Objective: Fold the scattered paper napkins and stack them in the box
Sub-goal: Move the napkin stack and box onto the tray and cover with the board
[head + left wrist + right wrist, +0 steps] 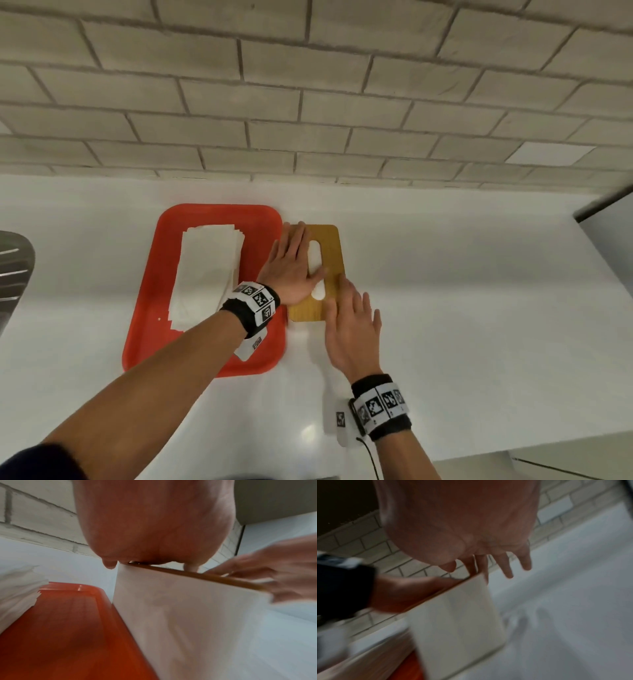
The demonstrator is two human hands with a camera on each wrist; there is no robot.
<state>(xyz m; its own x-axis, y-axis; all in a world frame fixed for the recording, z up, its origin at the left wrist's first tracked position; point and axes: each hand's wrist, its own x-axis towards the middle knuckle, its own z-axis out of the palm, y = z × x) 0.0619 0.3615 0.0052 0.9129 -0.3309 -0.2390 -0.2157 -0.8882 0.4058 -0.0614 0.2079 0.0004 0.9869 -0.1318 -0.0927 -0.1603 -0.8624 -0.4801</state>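
Right now your left hand [291,265] lies flat on the bamboo-brown wooden lid [330,253] of the white rectangular napkin box [197,622], its fingers [297,236] straight and close together along the lid's left edge, the thumb reaching toward the long rounded slot [315,270] where white paper shows. Your right hand [352,329] rests at the lid's near right corner, fingers [508,566] straight and slightly spread, with the first ones touching the lid's edge and the others over the white desk [479,291]; neither hand curls round anything. From the wrist views you can see the box's pale side wall standing upright on the desk, with the thin brown lid on top under your palm, though both views are blurred. The box sits toward the back of the desk, touching or just beside the right edge of the red rectangular plastic tray [150,291]; which of the two, you cannot tell. On that tray, along its middle and left part, lies a loose stack of folded white paper napkins [205,274], its edges uneven. Behind everything runs the beige brick-pattern tile wall [308,102].
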